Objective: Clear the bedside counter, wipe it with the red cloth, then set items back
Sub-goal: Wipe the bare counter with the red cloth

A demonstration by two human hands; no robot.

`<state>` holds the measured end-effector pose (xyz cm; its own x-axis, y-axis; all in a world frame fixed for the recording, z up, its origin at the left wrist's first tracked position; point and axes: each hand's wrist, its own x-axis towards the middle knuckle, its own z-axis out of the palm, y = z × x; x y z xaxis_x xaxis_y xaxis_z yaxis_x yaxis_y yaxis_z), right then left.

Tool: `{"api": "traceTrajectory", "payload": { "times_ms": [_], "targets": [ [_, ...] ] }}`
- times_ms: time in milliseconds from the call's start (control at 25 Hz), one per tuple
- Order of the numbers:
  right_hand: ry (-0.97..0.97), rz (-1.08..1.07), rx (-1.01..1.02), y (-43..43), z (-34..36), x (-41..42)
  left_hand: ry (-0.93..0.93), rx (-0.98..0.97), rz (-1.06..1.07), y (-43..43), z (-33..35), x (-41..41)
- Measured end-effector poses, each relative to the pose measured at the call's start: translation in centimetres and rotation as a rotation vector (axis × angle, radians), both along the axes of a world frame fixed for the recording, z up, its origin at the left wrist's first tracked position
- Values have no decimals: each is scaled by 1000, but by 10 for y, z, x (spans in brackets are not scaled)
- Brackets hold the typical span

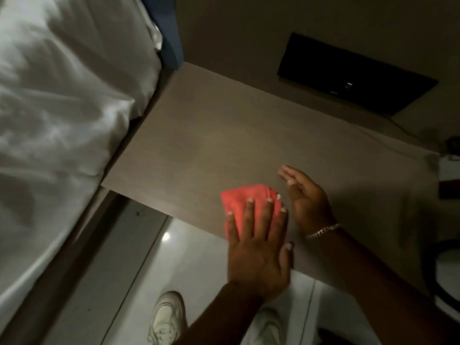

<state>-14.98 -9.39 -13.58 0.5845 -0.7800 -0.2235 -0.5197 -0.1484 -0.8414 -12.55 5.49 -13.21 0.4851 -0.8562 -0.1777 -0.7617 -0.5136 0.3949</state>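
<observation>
The red cloth [245, 199] lies bunched on the brown bedside counter [211, 135], near its front edge. My left hand [258, 245] presses flat on the cloth with its fingers spread, and its palm hangs past the counter's edge. My right hand [306, 197], with a silver bracelet at the wrist, stands on its side just right of the cloth, fingers straight and holding nothing. No other item shows on the middle or left part of the counter top.
A bed with white linen [62, 108] borders the counter on the left. A black panel [353, 73] is set in the wall behind. Dark items [450, 170] and a round white object [448, 277] sit at the right edge. Below are pale floor tiles and my shoe [166, 317].
</observation>
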Motion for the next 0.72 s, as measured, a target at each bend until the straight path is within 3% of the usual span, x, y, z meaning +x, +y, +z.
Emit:
{"api": "traceTrajectory", "payload": {
  "times_ms": [80, 160, 240, 320, 400, 520, 640, 720],
  "targets": [
    [-58, -178, 53, 6, 1, -36, 105, -63, -109, -18, 0, -29],
    [-54, -311, 15, 14, 0, -68, 393, -196, -140, -32, 5, -48],
    [-37, -426, -97, 20, -1, -93, 784, -407, 1, -36, 14, -55],
    [25, -412, -307, 28, -3, -105, 889, -550, 120, -33, 16, -46],
    [126, -214, -530, 42, -4, -106, 762, -598, 158, -34, 5, -27],
    [412, -26, -662, 66, -14, -103, 419, -380, 105, -38, -20, 12],
    [506, -276, -692, 64, -26, -130, 53, -150, -169, -38, -28, 17],
    [547, -427, -739, 53, -33, -166, -48, -90, -268, -46, -29, 7]
  ]
}}
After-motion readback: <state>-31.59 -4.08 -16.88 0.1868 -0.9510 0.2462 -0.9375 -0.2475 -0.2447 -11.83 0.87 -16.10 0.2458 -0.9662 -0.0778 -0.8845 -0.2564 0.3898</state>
